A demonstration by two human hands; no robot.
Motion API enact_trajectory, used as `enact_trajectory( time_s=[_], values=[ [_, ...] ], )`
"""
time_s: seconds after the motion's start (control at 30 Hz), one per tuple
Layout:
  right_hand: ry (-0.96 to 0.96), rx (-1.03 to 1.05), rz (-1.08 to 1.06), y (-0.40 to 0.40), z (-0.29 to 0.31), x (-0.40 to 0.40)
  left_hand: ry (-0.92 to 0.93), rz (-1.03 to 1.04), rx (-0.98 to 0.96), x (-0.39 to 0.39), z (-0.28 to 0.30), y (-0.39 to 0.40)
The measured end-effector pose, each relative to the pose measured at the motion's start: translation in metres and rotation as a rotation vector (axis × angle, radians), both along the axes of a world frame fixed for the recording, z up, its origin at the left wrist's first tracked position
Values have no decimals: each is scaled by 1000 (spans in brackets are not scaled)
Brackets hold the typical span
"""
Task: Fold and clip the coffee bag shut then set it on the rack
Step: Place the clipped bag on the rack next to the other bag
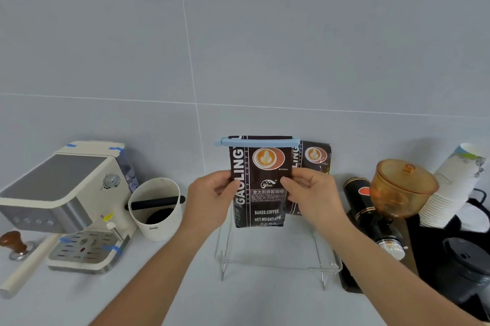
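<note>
Mostly gloss, plastic and a bit of wire here.

The bag (258, 185) at 6 o'clock from the wall seam looks like glossy dark foil-type film, print shiny, with a matt pale-blue plastic clip (258, 142) across its top. A second bag (315, 158) at its 3 o'clock has the same sheen. The rack (275, 264) below is thin bright metal wire. At 9 o'clock the espresso machine (63, 201) is smooth cream plastic with brushed-metal panels and a metal drip grid; the tamper (12, 242) has a polished wood knob. The knock box (156, 209) is matt cream. At 3 o'clock: clear amber plastic hopper (403, 187), paper cups (453, 182). The wall (238, 34) is smooth matt tile.
</note>
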State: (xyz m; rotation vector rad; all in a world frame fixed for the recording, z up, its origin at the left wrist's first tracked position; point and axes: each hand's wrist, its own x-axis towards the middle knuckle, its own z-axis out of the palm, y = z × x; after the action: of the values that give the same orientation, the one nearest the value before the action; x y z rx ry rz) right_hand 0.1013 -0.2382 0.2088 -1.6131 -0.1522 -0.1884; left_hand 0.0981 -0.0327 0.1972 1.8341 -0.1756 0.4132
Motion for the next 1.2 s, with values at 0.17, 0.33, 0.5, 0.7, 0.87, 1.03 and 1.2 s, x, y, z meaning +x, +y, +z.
enact_trajectory(
  time_s=[0.17,0.33,0.5,0.7,0.87,1.03,1.2],
  values=[
    [58,0,-27,11,-17,44,37,5,13,48,-12,7],
    [97,-63,-61,16,-37,78,102,10,-2,82,-33,9],
    [140,-104,-99,15,-59,102,150,-5,-34,107,-53,8],
    [157,-145,-123,16,-81,110,205,-27,-77,117,-76,8],
    [153,-196,-145,19,-85,124,214,-33,-52,126,-79,3],
    [191,-231,-178,21,-85,137,240,-31,-54,137,-78,-1],
    [206,-239,-190,18,-86,144,245,-34,-49,145,-79,-1]
  ],
)
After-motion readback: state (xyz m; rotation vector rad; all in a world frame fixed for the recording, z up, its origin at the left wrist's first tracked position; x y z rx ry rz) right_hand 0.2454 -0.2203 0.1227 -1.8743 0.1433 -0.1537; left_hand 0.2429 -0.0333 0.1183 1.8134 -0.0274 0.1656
